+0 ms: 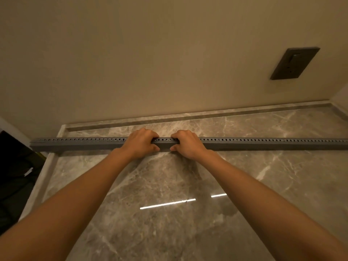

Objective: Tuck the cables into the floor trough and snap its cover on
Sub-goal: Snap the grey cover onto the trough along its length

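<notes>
A long grey slotted cable trough [79,144] lies across the marble floor, parallel to the wall, running from the left past the right frame edge. My left hand [140,143] and my right hand [188,143] grip it side by side near its middle, fingers curled over the far top edge and thumbs on the near side. A short stretch of the trough shows between the two hands. No cables are visible; whether a cover sits on top I cannot tell.
Grey marble floor [169,185] with a low skirting [207,114] along the beige wall. A dark socket plate [293,63] sits on the wall at the right. Dark objects [15,176] lie at the left edge.
</notes>
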